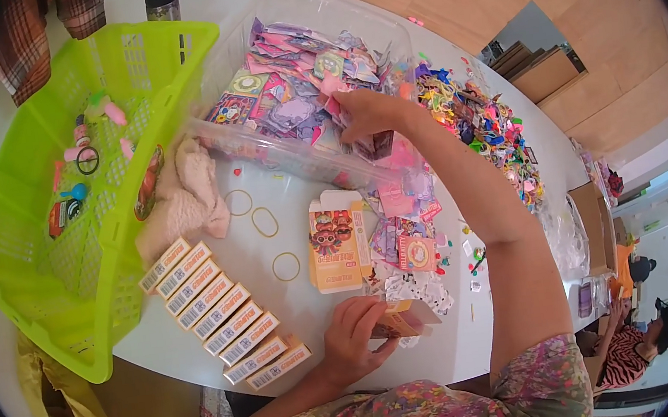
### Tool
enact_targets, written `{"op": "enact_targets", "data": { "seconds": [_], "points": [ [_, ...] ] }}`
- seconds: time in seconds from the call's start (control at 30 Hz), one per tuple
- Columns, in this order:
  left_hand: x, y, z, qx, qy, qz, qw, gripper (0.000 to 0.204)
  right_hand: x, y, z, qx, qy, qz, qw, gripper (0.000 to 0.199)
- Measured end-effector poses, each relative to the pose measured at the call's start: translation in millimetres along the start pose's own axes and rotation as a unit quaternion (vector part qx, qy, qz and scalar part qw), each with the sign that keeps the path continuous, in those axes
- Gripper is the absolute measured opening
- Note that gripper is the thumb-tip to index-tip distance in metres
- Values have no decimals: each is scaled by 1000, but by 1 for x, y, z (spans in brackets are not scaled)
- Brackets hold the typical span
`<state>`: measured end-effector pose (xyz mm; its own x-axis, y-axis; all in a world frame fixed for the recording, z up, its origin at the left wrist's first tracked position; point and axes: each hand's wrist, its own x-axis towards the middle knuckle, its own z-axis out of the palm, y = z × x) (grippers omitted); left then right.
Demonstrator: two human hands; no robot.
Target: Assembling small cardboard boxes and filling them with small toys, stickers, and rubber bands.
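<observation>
Near the table's front edge, my left hand [356, 341] is closed round a small orange-and-white cardboard box [404, 318], whose end flap stands open toward the right. My right hand [372, 112] reaches far forward into a clear plastic bin [277, 150] heaped with small purple and pink packets [289, 115]. Its thumb and fingers close on a small pink packet [333, 108], partly hidden by the hand. Between the two hands lie flattened orange cartons [333, 246], with a loose pile of pink cards and packets [413, 250] to their right.
A slanting row of several filled small boxes [222, 314] stands at front left. Behind it are a pink cloth [187, 197] and a green plastic basket [41, 269] holding small toys. Rubber bands [285, 267] lie mid-table. Colourful trinkets [492, 135] are heaped at right; another person [630, 347] sits beyond.
</observation>
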<state>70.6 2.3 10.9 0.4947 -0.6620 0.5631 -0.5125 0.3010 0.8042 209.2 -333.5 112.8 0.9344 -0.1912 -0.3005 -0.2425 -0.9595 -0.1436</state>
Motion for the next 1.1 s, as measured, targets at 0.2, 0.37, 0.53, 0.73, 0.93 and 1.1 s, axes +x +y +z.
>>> {"op": "enact_targets", "data": {
  "seconds": [0.2, 0.37, 0.53, 0.73, 0.93, 1.1],
  "points": [
    [-2, -2, 1, 11, -4, 10, 1000, 74, 14, -4, 24, -38, 125, 95, 987, 59],
    [-3, 0, -1, 15, -7, 21, 1000, 74, 0, 19, -29, 35, 281, 109, 953, 36],
    [-8, -1, 1, 19, -15, 25, 999, 74, -50, 24, -52, 334, 260, 125, 897, 47],
    [-7, -1, 0, 44, -7, 46, 998, 77, -187, 8, -69, 561, 366, 54, 741, 46],
    [-2, 1, 7, 69, -22, 53, 996, 78, -227, 24, 46, 138, 315, 201, 917, 50],
    [-9, 4, 10, 105, -11, 78, 991, 78, -225, 27, 133, 203, 290, 98, 930, 59]
  ]
}}
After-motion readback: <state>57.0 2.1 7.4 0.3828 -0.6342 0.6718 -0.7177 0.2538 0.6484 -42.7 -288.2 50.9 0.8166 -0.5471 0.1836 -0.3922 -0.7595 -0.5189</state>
